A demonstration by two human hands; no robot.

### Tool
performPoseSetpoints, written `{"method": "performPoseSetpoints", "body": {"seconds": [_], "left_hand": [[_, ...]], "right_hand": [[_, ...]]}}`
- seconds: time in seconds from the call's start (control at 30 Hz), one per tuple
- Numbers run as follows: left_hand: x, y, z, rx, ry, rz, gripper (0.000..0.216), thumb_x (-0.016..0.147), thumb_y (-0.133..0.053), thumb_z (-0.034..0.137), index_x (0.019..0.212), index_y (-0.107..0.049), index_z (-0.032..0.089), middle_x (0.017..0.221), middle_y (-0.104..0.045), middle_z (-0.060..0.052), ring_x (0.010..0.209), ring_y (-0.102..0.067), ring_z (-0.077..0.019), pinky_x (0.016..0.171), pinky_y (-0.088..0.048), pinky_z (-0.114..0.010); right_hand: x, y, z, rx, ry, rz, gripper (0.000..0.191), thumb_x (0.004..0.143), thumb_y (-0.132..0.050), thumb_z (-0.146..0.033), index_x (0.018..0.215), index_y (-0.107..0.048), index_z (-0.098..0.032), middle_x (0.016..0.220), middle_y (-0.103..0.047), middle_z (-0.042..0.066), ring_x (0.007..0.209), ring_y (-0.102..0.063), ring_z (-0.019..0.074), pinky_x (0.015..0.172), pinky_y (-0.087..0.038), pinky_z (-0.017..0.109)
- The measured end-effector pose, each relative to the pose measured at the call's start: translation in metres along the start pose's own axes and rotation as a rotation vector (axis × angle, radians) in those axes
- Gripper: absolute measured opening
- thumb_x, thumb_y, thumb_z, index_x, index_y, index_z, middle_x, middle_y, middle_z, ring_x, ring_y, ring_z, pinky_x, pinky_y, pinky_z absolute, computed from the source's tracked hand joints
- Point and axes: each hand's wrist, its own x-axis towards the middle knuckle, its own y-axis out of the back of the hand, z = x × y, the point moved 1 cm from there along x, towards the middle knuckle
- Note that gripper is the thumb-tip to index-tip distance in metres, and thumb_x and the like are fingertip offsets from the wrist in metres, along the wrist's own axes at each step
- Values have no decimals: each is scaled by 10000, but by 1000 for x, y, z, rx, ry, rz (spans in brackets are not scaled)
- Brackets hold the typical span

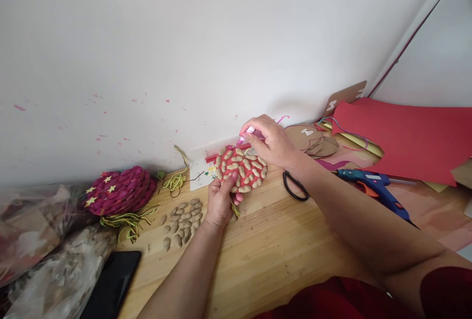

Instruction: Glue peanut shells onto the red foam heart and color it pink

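Note:
My left hand (220,201) grips a round red disc (242,165) by its lower left edge, thumb on top. Unshelled peanuts (247,163) cover the disc's face. Above the disc's upper edge, my right hand (268,139) is closed, with a small white-and-pink tube-like thing (248,132) between its fingers; most of it is hidden, so its exact kind is unclear. Loose peanuts (186,218) lie on the table left of my left hand. A white card with small coloured stars (201,176) is partly covered by the disc.
Stacked magenta braided pieces with yellow stars (121,190) stand at left, near yarn (175,181), a black phone (112,284) and plastic bags (62,270). To the right are scissors (296,186), a blue glue gun (372,181), cardboard discs (311,139) and red sheets (409,134). A wall rises behind.

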Motion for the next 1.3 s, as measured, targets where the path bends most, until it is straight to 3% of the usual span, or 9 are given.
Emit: {"method": "performPoseSetpoints", "body": {"seconds": [0.23, 1.3], "left_hand": [[0, 0, 1, -3, 7, -11, 455, 626, -882, 501, 647, -584, 159, 481, -558, 40, 322, -472, -67, 283, -302, -154], [2, 2, 1, -45, 52, -9, 452, 599, -897, 466, 630, -561, 164, 456, -527, 61, 304, -449, -61, 270, -295, -150]], "right_hand": [[2, 3, -4, 38, -59, 17, 153, 1003, -543, -285, 899, -642, -232, 848, -707, 21, 843, -608, 196, 814, -441, 334], [1, 4, 1, 42, -68, 40, 148, 997, -558, -271, 899, -654, -215, 852, -711, 24, 851, -612, 191, 820, -435, 318]]}}
